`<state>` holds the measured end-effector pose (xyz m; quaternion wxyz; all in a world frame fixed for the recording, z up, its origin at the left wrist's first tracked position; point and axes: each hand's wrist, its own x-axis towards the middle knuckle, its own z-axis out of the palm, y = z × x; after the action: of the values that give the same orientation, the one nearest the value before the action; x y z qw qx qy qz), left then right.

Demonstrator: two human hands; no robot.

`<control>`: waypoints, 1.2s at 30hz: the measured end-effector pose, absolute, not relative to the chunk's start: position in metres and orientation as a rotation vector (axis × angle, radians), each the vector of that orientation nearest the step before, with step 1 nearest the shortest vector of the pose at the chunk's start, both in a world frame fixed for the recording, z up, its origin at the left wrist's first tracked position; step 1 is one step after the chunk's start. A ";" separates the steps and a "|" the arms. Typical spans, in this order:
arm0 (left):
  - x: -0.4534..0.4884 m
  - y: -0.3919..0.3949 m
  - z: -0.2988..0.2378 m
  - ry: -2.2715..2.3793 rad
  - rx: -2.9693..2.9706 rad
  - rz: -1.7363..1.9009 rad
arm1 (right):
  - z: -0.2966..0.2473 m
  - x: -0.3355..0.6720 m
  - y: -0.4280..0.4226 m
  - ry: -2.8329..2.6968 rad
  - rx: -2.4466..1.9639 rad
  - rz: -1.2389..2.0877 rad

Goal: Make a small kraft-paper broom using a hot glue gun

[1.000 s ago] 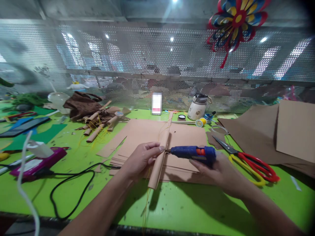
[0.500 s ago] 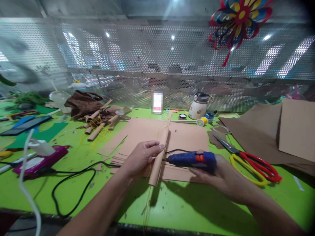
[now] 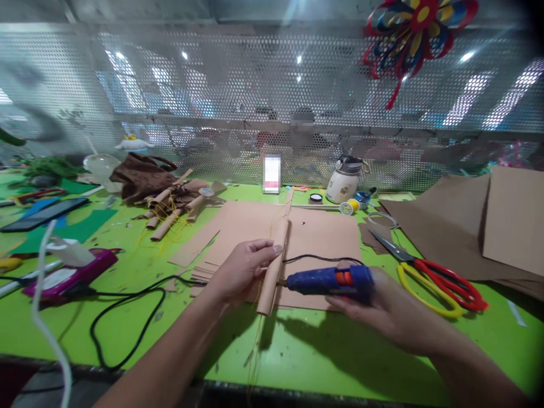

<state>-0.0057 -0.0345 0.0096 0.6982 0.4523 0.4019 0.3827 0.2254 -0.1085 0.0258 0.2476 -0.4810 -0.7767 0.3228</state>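
Observation:
My left hand [image 3: 242, 269] curls its fingers over a rolled brown paper tube [image 3: 274, 263] that lies lengthwise on a stack of tan paper sheets [image 3: 323, 241]. My right hand [image 3: 382, 309] grips a blue glue gun [image 3: 329, 280] with an orange trigger, its nozzle touching the tube's lower right side. The gun's black cord [image 3: 127, 306] runs left across the green table [image 3: 306, 357]. A thin yellow thread [image 3: 255, 351] hangs out of the tube's near end.
Red-and-yellow scissors [image 3: 429, 275] lie right of the gun. Brown cardboard sheets [image 3: 480, 226] fill the far right. A pile of rolled tubes and brown fabric [image 3: 165, 198] sits at back left; a pink box [image 3: 70, 275] at left. A perforated metal screen [image 3: 212, 113] backs the table.
The glue gun's nozzle has slid down the tube toward its near end, my right hand moving slightly lower and left. My left hand keeps its hold on the tube.

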 end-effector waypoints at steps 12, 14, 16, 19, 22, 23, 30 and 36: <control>-0.004 -0.035 0.013 0.934 0.990 0.849 | 0.026 0.227 -0.113 -2.207 -1.311 0.840; -0.004 -0.035 0.014 0.952 0.987 0.850 | 0.027 0.226 -0.112 -2.217 -1.302 0.831; -0.004 -0.036 0.014 0.960 0.976 0.857 | 0.028 0.225 -0.112 -2.233 -1.282 0.828; -0.003 -0.036 0.014 0.959 0.960 0.870 | 0.029 0.224 -0.112 -2.243 -1.259 0.857; -0.003 -0.034 0.013 0.967 0.965 0.875 | 0.029 0.225 -0.113 -2.230 -1.268 0.871; -0.003 -0.034 0.012 0.970 0.964 0.877 | 0.028 0.225 -0.114 -2.228 -1.269 0.875; -0.005 -0.033 0.009 0.930 0.943 0.887 | 0.026 0.226 -0.115 -2.217 -1.250 0.871; -0.004 -0.033 0.009 0.910 0.943 0.881 | 0.028 0.223 -0.110 -2.192 -1.228 0.832</control>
<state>-0.0045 -0.0327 0.0094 0.7042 0.4241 0.4091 0.3962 0.2235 -0.1099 0.0284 0.2450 -0.4500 -0.8029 0.3048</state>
